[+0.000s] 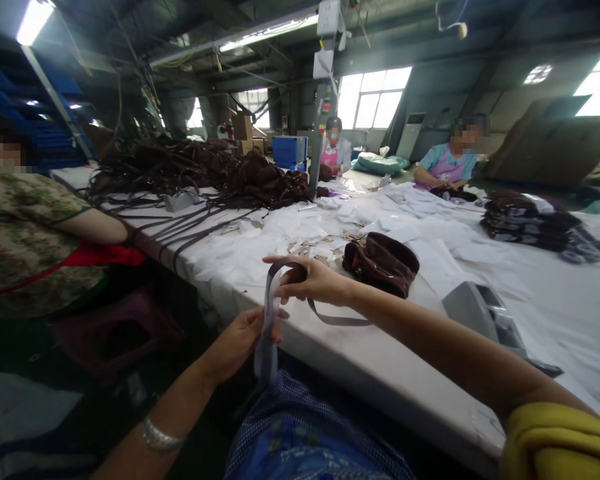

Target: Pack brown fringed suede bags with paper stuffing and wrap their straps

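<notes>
A long dark strap (267,327) is looped in front of me at the table's near edge. My right hand (307,280) grips it near the top of the loop, with some fingers stretched out. Lower down, my left hand (250,339) has its fingers around the hanging part, which is slightly blurred. The rest of the strap runs behind my right wrist and lies on the table edge. Just beyond my right forearm sits a small dark brown pouch-like bag (383,263), upright and apart from my hands.
White sheets (395,213) cover much of the table. A grey tape dispenser (485,320) stands at right, and stacked dark goods (530,220) lie behind it. Brown bags with trailing straps (205,170) are heaped at far left. One person sits left; two work across the table.
</notes>
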`<state>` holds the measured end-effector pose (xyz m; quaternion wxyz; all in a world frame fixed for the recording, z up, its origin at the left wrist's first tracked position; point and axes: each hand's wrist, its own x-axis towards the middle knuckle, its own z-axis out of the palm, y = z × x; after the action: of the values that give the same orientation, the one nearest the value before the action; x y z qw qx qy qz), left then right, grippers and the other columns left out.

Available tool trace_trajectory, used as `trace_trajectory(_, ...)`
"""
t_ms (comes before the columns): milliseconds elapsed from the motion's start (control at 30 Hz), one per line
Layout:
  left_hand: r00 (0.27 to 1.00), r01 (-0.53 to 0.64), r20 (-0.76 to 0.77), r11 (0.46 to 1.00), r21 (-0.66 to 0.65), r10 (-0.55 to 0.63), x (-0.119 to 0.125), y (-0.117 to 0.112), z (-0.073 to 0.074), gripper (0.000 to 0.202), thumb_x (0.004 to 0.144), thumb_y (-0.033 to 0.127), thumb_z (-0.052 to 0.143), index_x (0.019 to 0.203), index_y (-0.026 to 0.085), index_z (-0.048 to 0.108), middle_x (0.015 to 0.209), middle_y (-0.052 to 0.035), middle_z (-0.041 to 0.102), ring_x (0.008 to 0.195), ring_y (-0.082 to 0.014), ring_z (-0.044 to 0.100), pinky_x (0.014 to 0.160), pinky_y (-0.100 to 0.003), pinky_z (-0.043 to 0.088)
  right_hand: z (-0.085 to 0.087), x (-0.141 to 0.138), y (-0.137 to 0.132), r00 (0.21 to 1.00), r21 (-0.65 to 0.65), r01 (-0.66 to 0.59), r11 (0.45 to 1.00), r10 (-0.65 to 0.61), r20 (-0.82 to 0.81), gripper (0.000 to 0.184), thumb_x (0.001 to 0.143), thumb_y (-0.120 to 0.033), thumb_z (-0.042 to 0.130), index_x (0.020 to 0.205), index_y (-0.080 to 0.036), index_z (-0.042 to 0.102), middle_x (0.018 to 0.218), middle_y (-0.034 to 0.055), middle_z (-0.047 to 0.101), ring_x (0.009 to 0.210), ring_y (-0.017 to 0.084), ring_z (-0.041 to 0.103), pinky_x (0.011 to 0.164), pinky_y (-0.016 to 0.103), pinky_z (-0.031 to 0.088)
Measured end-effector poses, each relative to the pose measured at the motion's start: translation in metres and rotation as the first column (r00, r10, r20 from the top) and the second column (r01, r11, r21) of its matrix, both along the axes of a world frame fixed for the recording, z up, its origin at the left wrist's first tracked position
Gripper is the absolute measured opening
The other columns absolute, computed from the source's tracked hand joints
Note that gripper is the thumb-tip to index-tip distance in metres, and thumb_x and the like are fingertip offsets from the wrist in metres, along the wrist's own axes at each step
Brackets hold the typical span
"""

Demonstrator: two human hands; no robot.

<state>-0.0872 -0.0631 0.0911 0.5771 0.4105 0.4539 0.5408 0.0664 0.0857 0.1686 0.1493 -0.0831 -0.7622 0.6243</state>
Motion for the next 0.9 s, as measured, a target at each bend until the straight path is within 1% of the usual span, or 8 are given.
trace_trajectory(67,0.996,-0.043,-0.079,0.999,0.018,0.044,-0.013,-0.005,0.003,0.039,0.084,0.054,0.066,0.089,0.016,0.071,0.063,0.0022,0.053,0.058,-0.0094,0.046,0.058,-0.021,0.039,0.012,0.008,0.004,0.995,0.079,-0.089,0.993,0.084,0.063,0.072,0.077,-0.029,0.077,0.142,-0.017,0.048,0.097,0.0064,0.071,0.071,0.011,0.065,0.056,0.018,0.048)
trace_trajectory(167,0.934,-0.130,-0.337,0.992,-0.001,0.122,-0.045,-0.015,0.014,0.037,0.081,0.053,0.069,0.083,0.016,0.072,0.068,0.0003,0.058,0.061,-0.0104,0.047,0.056,-0.020,0.036,0.035,0.029,0.014,0.950,0.182,-0.241,0.953,0.194,0.244,0.073,0.078,-0.034,0.077,0.142,-0.017,0.048,0.102,0.0072,0.071,0.072,0.010,0.060,0.062,0.020,0.049)
trace_trajectory(267,0.797,-0.179,-0.587,0.984,-0.005,0.142,-0.070,-0.028,0.028,0.038,0.081,0.053,0.067,0.085,0.017,0.075,0.077,-0.0036,0.067,0.071,-0.0159,0.055,0.062,-0.023,0.041,0.052,0.043,0.022,0.920,0.283,-0.277,0.918,0.169,0.353,0.051,0.091,-0.044,0.062,0.132,-0.014,0.059,0.089,0.0053,0.071,0.061,0.008,0.052,0.055,0.019,0.042)
trace_trajectory(333,0.743,-0.173,-0.657,0.985,-0.006,0.126,-0.073,-0.032,0.036,0.041,0.081,0.056,0.065,0.084,0.017,0.077,0.075,-0.0050,0.069,0.067,-0.0174,0.056,0.060,-0.024,0.041,0.056,0.042,0.022,0.930,0.375,-0.254,0.891,0.119,0.348,0.046,0.095,-0.045,0.054,0.128,-0.014,0.062,0.079,0.0030,0.070,0.055,0.007,0.046,0.052,0.019,0.037)
trace_trajectory(467,0.765,-0.129,-0.632,0.991,0.036,0.122,-0.051,-0.022,0.045,0.039,0.081,0.055,0.064,0.079,0.018,0.077,0.071,-0.0043,0.069,0.062,-0.0165,0.057,0.058,-0.024,0.042,0.056,0.021,0.009,0.949,0.524,-0.231,0.820,0.072,0.307,0.049,0.095,-0.037,0.058,0.140,-0.019,0.052,0.069,-0.0010,0.070,0.056,0.008,0.046,0.056,0.020,0.035)
trace_trajectory(600,0.871,-0.203,-0.431,0.971,0.123,0.237,-0.029,-0.005,0.047,0.036,0.083,0.051,0.065,0.077,0.017,0.073,0.069,-0.0032,0.067,0.061,-0.0134,0.056,0.058,-0.023,0.042,0.055,0.008,0.002,0.960,0.558,-0.209,0.803,0.060,0.273,0.052,0.096,-0.030,0.056,0.146,-0.020,0.045,0.068,-0.0019,0.070,0.055,0.008,0.045,0.058,0.021,0.034)
trace_trajectory(733,0.878,-0.234,-0.391,0.961,0.150,0.275,-0.026,0.003,0.057,0.035,0.083,0.049,0.066,0.076,0.015,0.072,0.064,-0.0031,0.066,0.060,-0.0142,0.058,0.060,-0.024,0.045,0.067,0.011,0.007,0.956,0.600,-0.202,0.774,0.023,0.293,0.056,0.095,-0.028,0.057,0.148,-0.018,0.042,0.067,-0.0020,0.069,0.054,0.008,0.044,0.057,0.020,0.034)
trace_trajectory(900,0.841,-0.171,-0.475,0.960,0.223,0.260,-0.020,0.019,0.086,0.035,0.085,0.049,0.063,0.075,0.016,0.069,0.058,-0.0003,0.060,0.048,-0.0098,0.048,0.048,-0.022,0.037,0.089,0.002,0.004,0.950,0.532,-0.206,0.822,0.038,0.310,0.061,0.093,-0.018,0.055,0.151,-0.020,0.036,0.065,-0.0041,0.066,0.051,0.006,0.043,0.053,0.019,0.035)
